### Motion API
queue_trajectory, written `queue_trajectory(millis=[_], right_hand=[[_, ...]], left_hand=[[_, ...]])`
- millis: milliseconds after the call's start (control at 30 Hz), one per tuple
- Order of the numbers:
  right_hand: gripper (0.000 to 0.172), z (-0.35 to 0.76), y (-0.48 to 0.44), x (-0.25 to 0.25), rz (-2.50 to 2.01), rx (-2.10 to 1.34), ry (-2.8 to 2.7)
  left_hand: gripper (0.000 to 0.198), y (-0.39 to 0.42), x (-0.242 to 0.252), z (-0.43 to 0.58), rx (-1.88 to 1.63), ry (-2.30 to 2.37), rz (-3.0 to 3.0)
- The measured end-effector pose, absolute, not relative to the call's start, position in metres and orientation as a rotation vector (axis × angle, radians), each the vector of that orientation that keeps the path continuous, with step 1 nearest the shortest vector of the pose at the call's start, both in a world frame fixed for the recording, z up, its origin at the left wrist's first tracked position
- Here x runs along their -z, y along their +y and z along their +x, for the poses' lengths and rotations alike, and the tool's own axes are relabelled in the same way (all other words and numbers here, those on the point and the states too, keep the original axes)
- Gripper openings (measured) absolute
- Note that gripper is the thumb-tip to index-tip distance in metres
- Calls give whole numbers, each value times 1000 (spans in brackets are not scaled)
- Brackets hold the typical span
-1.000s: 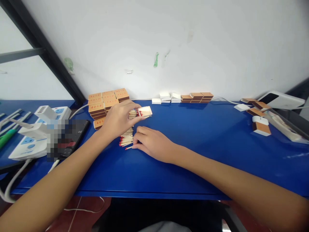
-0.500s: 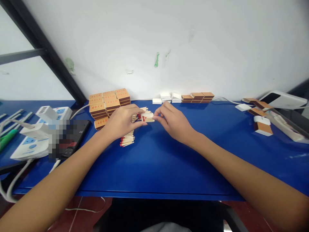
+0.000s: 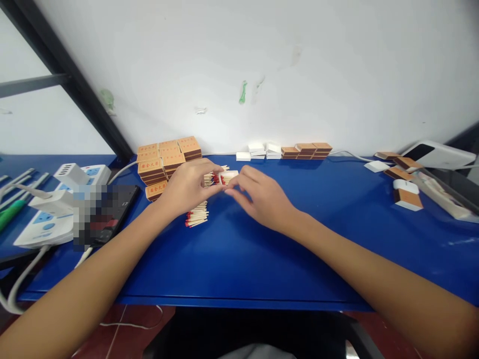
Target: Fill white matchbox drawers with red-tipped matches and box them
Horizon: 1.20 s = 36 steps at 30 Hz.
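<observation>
A person works over loose matches at a blue desk (image 3: 299, 269), the left hand (image 3: 190, 187) pinching a white matchbox tray (image 3: 231, 174) between thumb and fingers. The tray, with red-headed matches showing in it, sits right of the stacked orange matchboxes (image 3: 170, 154), at the upper end of the loose matches (image 3: 197, 215).

The right hand (image 3: 262, 197) has just shifted. A second ago it was pinching a match at the near end of the loose matches; half a second later it was at the tray's right end. Now its thumb and fingertips have slid left along the tray's near side, by the left thumb. They look pressed together; from here, one cannot tell whether a match is between them. The stray match is gone from the near end of the row, and the right hand's work appears to have passed from the row to the tray.

The left hand keeps its hold. Against the wall, white trays (image 3: 258, 151) and more matchboxes (image 3: 306, 150) stand unmoved.
</observation>
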State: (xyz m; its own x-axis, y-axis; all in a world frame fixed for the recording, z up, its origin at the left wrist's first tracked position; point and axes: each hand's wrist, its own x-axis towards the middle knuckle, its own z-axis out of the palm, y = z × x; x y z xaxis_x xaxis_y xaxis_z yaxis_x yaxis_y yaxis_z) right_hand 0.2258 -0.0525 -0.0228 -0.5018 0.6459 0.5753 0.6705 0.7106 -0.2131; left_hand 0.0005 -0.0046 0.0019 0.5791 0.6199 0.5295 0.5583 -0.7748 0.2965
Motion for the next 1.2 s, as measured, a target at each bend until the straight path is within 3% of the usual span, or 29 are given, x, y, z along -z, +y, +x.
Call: queue_trajectory(millis=[233, 1200], right_hand=[[21, 189, -71, 38, -757, -56, -2581], [28, 182, -71, 44, -769, -89, -2570]], left_hand=[[33, -5, -5, 0, -1001, 1169, 2679], [31, -5, -1, 1, -999, 1183, 2703]])
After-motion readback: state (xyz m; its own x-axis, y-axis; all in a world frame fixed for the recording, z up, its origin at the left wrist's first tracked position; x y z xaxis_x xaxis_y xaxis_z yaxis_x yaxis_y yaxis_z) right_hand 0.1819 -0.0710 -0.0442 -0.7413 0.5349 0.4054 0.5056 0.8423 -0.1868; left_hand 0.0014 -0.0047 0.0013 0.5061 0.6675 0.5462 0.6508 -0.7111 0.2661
